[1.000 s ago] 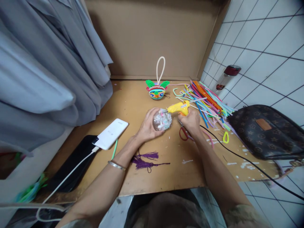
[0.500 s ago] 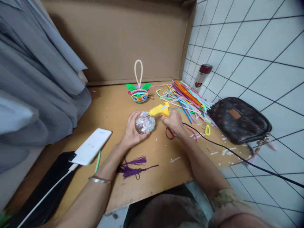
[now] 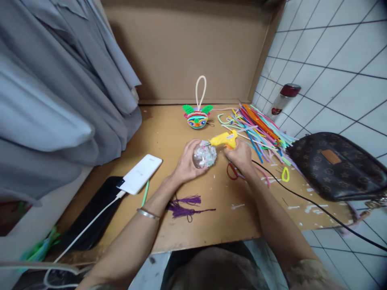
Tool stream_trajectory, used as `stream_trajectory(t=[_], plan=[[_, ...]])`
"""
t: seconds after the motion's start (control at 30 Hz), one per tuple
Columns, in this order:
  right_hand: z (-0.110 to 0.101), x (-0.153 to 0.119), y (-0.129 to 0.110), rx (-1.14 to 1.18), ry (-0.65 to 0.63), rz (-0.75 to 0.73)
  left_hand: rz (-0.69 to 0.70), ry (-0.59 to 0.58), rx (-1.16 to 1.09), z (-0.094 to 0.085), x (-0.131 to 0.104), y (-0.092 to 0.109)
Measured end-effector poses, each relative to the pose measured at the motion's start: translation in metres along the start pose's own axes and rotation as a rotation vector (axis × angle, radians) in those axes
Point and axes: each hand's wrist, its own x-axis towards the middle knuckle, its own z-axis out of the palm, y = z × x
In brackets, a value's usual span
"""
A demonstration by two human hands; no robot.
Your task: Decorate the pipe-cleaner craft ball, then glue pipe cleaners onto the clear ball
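At a worktop (image 3: 160, 129), the left hand (image 3: 186, 164) cups a speckled clear ball (image 3: 206, 157), the right hand (image 3: 241, 154) gripping a hot-glue gun (image 3: 222, 139) at its two o'clock.

1 clear ball (image 3: 204, 156) (pastel-flecked); yellow glue gun (image 3: 223, 139), nozzle (image 3: 207, 143) at ball's top.

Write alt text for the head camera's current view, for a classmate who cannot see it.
A person's left hand holds a clear ball with pale bits on it, while the right hand holds a yellow glue gun, its nozzle at the ball's top. On the tan table are a colourful animal-faced ornament, purple tassels and bright pipe cleaners.
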Motion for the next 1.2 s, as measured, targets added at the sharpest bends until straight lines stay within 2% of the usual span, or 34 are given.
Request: stream_trajectory(t=[0.23,0.43,0.57,0.73,0.83,1.0,1.2], plan=[[0.001,0.002,0.002,0.069,0.006,0.031,0.003,0.034,-0.012,0.000,0.001,0.000],[0.002,0.003,0.001,0.049,-0.001,0.037,-0.022,-0.012,0.017,0.001,0.001,0.003],[0.004,0.005,0.005,0.097,-0.025,0.044,-0.087,0.064,0.045,-0.001,-0.001,-0.004],[-0.001,0.014,0.024,0.131,0.169,0.179,-0.161,0.159,0.083,0.000,-0.001,-0.011],[-0.001,0.019,0.039,0.077,0.209,0.248,-0.186,0.142,0.082,0.001,-0.001,-0.008],[0.005,0.017,0.044,-0.076,0.104,0.350,-0.173,0.092,0.067,0.001,-0.001,-0.001],[0.000,0.011,0.040,-0.267,0.081,0.309,-0.193,0.092,0.079,0.001,0.000,-0.001]])
